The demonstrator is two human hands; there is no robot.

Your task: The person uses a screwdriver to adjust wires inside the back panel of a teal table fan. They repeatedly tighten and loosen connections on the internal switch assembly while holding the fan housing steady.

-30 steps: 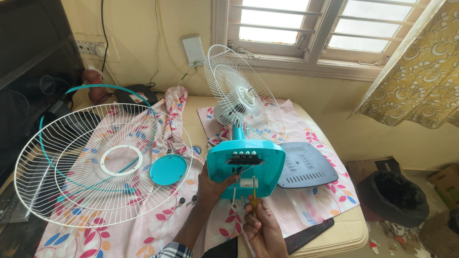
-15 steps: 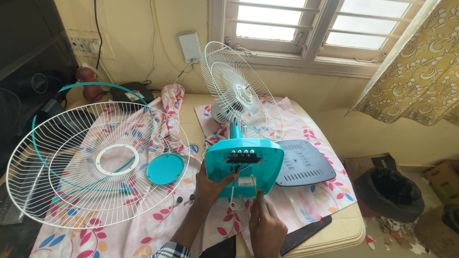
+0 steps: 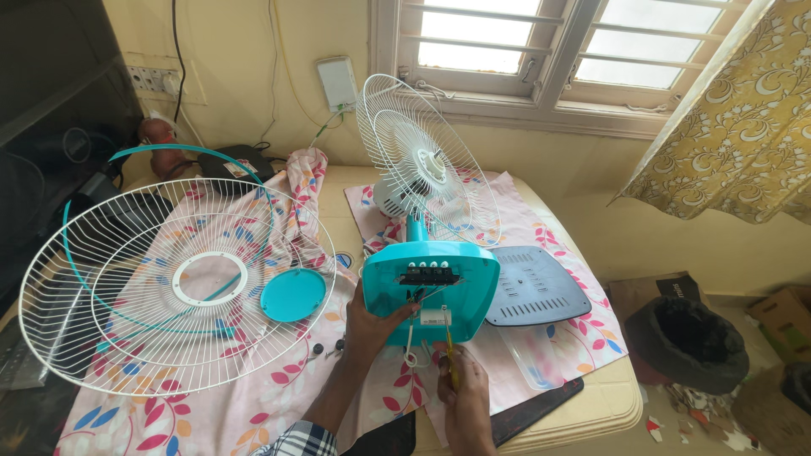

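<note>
The teal fan base [image 3: 431, 287] lies opened at the table's centre, wiring exposed. The left hand [image 3: 372, 325] grips its 7 o'clock edge, fingers curled round it. The right hand [image 3: 460, 393], at 6 o'clock, pinches a yellow-handled screwdriver [image 3: 450, 359]. The loose white grille [image 3: 173, 283] lies at 9 o'clock, the grey base plate [image 3: 536, 287] at 3 o'clock.

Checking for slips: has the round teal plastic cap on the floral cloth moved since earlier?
No. The round teal plastic cap remains beside the detached white wire grille, left of the teal fan base.
</note>
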